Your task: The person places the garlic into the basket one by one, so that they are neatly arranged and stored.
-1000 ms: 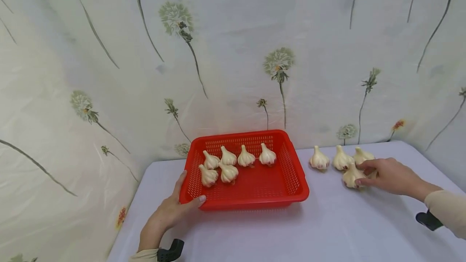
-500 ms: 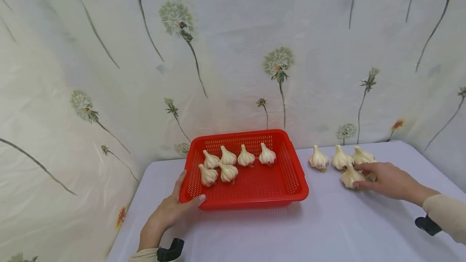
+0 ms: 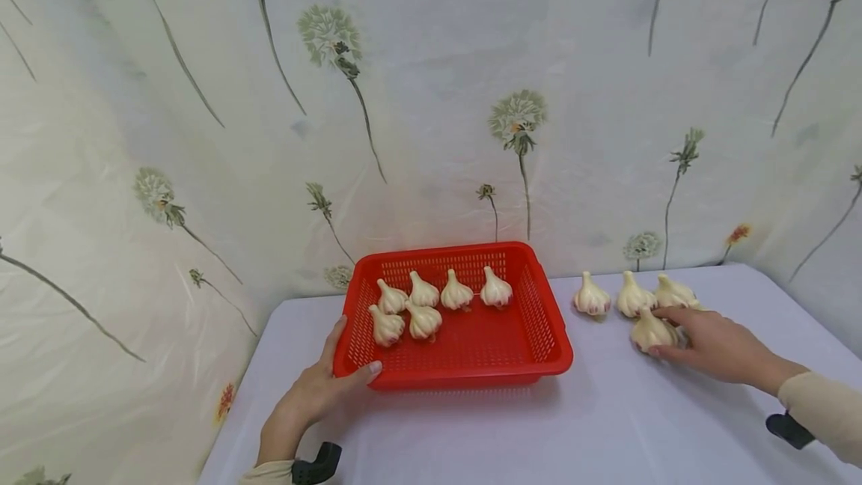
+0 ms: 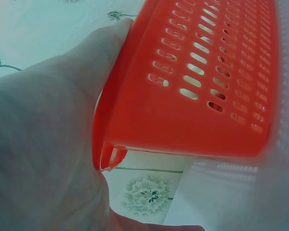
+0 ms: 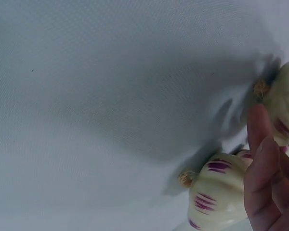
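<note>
The right hand (image 3: 714,346) is clamping thumb and fingertips on a garlic bulb (image 3: 650,333) resting on the table, other bulbs (image 3: 592,298) sitting just behind — while the left hand (image 3: 313,388) is spreading its fingers apart against the red basket (image 3: 471,376). Hand shadows are falling across the pale tabletop (image 3: 539,436); dandelion-printed sheeting (image 3: 417,133) is hanging behind.

Softly, evenly lit head view, faint shadow below the red basket (image 3: 474,343), hazy left wrist view, dim, shadowed right wrist view
</note>
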Demonstrator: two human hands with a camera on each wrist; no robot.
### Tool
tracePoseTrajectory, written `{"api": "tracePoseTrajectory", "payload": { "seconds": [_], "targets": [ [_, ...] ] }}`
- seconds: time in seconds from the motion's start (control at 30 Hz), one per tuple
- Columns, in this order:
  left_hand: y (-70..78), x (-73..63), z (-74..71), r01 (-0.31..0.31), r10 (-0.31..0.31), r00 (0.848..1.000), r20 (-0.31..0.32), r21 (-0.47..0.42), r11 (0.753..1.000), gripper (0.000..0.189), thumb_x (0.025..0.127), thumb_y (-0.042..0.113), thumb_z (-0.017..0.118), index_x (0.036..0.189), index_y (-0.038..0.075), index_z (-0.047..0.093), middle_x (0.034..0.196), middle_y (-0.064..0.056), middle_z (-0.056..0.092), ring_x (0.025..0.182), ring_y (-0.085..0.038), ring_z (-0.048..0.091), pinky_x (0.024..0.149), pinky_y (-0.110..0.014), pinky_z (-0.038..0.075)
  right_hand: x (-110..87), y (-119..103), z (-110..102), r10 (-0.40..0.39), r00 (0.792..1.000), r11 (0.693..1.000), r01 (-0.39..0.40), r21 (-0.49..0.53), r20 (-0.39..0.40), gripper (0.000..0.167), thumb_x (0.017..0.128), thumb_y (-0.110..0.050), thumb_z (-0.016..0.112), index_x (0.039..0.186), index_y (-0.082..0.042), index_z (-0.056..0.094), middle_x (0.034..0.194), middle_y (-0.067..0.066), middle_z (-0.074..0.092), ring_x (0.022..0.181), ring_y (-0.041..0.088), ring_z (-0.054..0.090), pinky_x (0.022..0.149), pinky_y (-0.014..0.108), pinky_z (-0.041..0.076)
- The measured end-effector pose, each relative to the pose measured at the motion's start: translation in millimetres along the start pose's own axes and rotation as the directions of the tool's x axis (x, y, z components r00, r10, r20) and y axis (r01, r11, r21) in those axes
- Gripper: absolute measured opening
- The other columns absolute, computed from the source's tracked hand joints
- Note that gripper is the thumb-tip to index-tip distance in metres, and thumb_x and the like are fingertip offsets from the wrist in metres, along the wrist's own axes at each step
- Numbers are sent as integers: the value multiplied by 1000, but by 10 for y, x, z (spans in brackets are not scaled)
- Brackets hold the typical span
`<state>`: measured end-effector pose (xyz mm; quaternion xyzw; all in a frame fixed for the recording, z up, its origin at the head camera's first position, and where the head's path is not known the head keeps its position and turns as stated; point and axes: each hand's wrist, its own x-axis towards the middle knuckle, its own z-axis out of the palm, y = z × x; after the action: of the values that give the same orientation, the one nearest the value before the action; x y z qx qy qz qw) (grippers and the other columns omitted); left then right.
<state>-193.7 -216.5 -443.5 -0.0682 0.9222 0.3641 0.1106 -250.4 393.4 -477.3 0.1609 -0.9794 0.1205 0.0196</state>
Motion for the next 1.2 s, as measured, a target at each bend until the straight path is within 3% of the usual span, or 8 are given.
{"api": "tracePoseTrajectory", "payload": {
  "seconds": [0.13,0.37,0.5,0.7,0.93,1.2],
  "targets": [
    [-2,2,3,-3,3,1000,-1,3,1000,121,79,80,71,171,32,10,151,-26,56,119,-41,64,86,-57,62,9,-39,-35,20,1000,1000,-20,10,3,76,84,-53,86,132,3,66,108,15,76,91,26,71,69,48,59],
    [-4,5,-7,-1,1,1000,-1,5,1000,121,78,81,71,171,31,11,152,-26,55,119,-41,64,87,-59,61,28,-163,-127,5,998,997,-1,77,-59,72,89,-49,84,140,-3,63,108,14,74,72,5,57,59,27,47],
    [-10,11,-4,4,-4,1000,-2,7,1000,121,79,81,71,171,32,11,151,-26,56,119,-42,64,88,-60,60,84,-257,-214,-29,994,990,42,134,-102,66,91,-41,85,140,-2,63,106,13,70,71,2,57,58,23,47],
    [-17,22,4,4,-4,1000,-1,2,1000,119,80,81,70,171,34,11,152,-25,56,119,-43,64,89,-61,60,206,-384,-380,-6,998,970,21,240,-61,69,92,-38,84,142,1,58,119,28,72,85,16,72,63,27,55],
    [-18,15,-4,8,-8,1000,-1,-7,1000,119,79,81,70,171,33,11,153,-25,55,120,-42,64,89,-61,60,352,-595,-575,5,1000,960,1,279,-22,77,94,-38,82,148,9,52,125,30,70,99,29,74,68,26,57],
    [-11,17,-9,2,-2,1000,2,-21,1000,122,77,82,72,171,33,11,153,-24,55,121,-42,64,89,-60,61,511,-931,-747,-7,1000,955,9,295,-10,80,95,-41,80,151,7,49,133,33,65,105,36,72,70,29,60]
  ]
}}
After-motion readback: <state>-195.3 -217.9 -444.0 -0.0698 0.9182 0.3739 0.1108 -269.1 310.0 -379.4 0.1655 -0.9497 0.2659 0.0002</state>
